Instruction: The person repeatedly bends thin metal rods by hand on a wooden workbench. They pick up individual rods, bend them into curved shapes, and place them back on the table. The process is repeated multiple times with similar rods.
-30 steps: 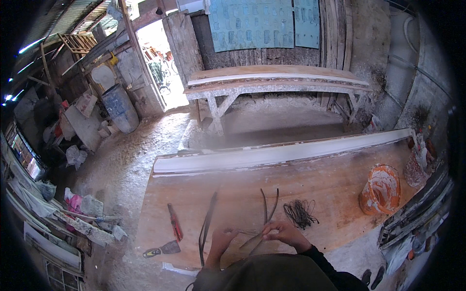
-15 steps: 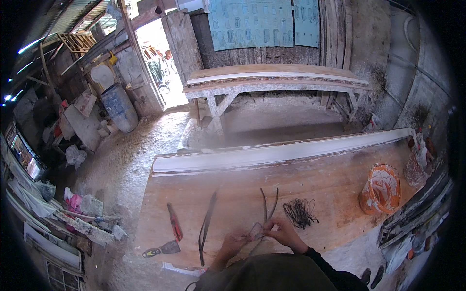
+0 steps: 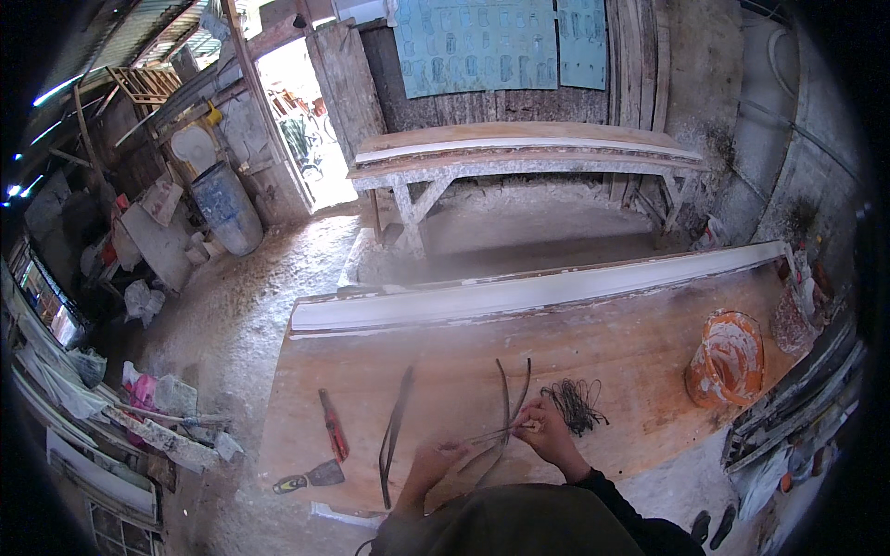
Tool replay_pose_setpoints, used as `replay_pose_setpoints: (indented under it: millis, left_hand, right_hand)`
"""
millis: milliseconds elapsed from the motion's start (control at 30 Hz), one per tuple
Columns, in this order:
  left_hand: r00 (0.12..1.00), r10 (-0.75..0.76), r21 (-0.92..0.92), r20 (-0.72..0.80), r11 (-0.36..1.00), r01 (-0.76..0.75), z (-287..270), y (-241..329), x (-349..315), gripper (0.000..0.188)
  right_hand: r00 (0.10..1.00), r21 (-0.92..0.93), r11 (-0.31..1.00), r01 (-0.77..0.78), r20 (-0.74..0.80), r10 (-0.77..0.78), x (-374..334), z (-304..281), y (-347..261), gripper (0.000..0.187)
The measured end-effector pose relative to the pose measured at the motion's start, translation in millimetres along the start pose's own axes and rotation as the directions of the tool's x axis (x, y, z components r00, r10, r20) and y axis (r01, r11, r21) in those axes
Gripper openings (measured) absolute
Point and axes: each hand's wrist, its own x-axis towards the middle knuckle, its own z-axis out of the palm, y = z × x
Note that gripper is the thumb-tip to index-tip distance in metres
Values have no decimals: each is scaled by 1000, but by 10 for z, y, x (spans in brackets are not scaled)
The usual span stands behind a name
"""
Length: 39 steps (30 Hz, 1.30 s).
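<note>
My left hand (image 3: 439,461) and my right hand (image 3: 547,434) pinch a thin cord (image 3: 486,436), which runs taut between them above the near edge of the wooden table (image 3: 640,357). Right beside my right hand lies a tangled bundle of thin dark cord (image 3: 577,408). Under and beyond the hands are narrow dark strips (image 3: 505,385) that cross near my right fingers. Left of my left hand rests a longer folded dark strip (image 3: 397,431). Farther left are a red and black hand tool (image 3: 333,428) and a putty knife (image 3: 311,477).
A long white moulding (image 3: 538,293) lies along the table's far edge. An orange bucket (image 3: 728,361) smeared with white stands at the right. Behind is a second bench (image 3: 519,167) carrying another white strip. A blue barrel (image 3: 227,208) stands at the far left by the doorway.
My hands, close together before, have drawn apart. The right hand has shifted up and right, the left slightly left, and the looped cord between them is now stretched straight.
</note>
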Motion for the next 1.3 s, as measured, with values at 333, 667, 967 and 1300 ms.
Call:
replay_pose_setpoints:
  millis: [333, 667, 967, 1300]
  left_hand:
    - [943, -37, -143, -329, 990, -11, 143, -233, 99, 7]
    - [966, 204, -60, 157, 978, -197, 231, 107, -35, 13]
    - [884, 235, -223, 404, 963, -154, 194, 74, -113, 13]
    - [926, 111, 19, -360, 994, -112, 80, -358, 125, 13]
  right_hand:
    - [681, 463, 868, -178, 695, -231, 36, -128, -579, 22]
    - [968, 86, 995, -58, 249, 35, 25, -23, -153, 9]
    - [987, -228, 973, 33, -146, -68, 35, 55, -120, 13]
    - [705, 503, 834, -227, 676, -215, 21, -128, -597, 15]
